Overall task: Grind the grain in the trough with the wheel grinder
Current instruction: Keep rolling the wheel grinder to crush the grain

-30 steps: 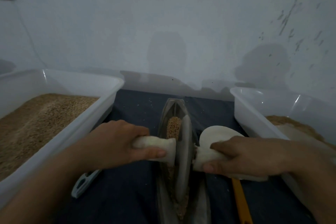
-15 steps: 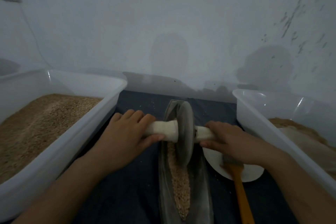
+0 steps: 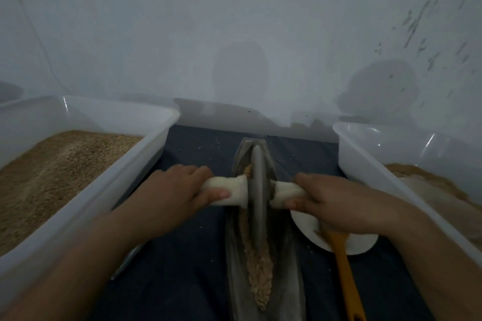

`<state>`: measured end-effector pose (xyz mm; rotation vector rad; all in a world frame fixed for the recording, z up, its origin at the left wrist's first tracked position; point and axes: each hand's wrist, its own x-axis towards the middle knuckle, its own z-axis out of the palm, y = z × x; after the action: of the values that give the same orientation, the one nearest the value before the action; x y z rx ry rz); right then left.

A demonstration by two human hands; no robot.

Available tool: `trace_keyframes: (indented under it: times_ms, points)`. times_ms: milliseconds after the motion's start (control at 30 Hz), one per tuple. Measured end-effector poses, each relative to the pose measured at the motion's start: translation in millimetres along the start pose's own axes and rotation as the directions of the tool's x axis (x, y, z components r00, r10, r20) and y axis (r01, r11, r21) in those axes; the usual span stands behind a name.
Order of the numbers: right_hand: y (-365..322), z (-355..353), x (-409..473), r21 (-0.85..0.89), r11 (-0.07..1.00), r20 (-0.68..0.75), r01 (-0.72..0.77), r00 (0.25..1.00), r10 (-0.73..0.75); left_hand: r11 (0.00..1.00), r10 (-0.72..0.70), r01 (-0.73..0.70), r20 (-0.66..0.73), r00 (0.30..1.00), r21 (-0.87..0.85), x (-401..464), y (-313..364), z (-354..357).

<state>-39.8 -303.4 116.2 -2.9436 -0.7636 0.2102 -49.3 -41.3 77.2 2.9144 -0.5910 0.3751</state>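
A long grey metal trough lies lengthwise on the dark cloth in front of me. Brown grain lines its groove. The grey grinding wheel stands upright in the groove, in the far half of the trough. A pale cloth-wrapped axle sticks out on both sides of the wheel. My left hand grips the left handle, thumb underneath. My right hand grips the right handle.
A clear plastic bin of whole grain stands at my left. Another clear bin with ground meal is at my right. A white plate and an orange-handled tool lie right of the trough. The wall is close behind.
The wheel rolled from the near part of the trough to its far end, then back a little toward me. Both hands stayed on the handles.
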Motion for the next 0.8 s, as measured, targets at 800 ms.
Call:
trace_keyframes:
  times_ms: [800]
  points:
    - [2.6, 3.4, 4.4, 0.0, 0.999, -0.023, -0.045, 0.999, 0.045, 0.993, -0.007, 0.014, -0.052, 0.999, 0.121, 3.0, 2.0, 6.0]
